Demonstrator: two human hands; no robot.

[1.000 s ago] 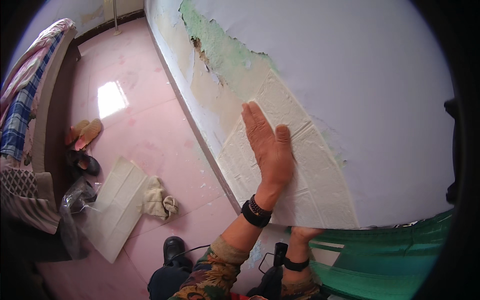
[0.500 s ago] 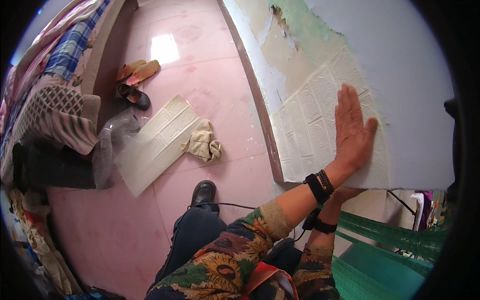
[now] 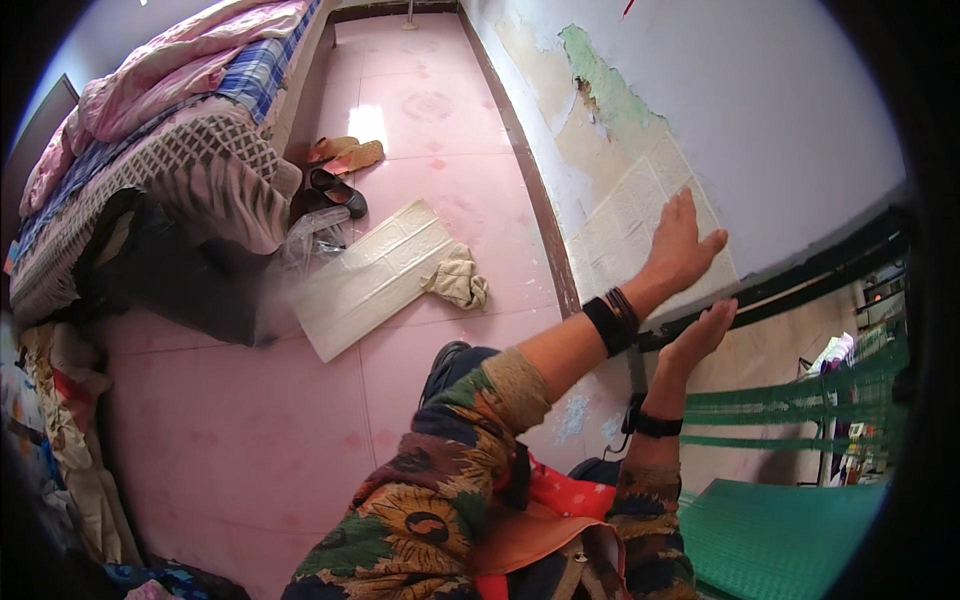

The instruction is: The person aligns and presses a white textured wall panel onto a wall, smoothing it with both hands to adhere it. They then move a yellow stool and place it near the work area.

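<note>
Your right hand now shows nearly whole just below the wall panel, where half a second ago most of it was hidden behind the wall's end; your view has also swung, so more of the bed comes in, far to the left of the panel. Your left hand stays over the panel's right part, fingers straight and side by side, thumb standing away from them. You grip nothing with it, but whether the palm touches the surface I cannot tell. Your right hand is stretched out too, fingers long and close together, nothing visible in its grasp; its contact with the dark edge strip along the panel's lower side is unclear.

The panel, white with a raised brick pattern, lies against the wall, and above it you have a peeling green patch. Left of the panel, on the pink floor, are a second white panel, a beige cloth touching its right end, a clear plastic bag, dark shoes and tan slippers. Green netting spreads below and to the right of the wall panel.
</note>
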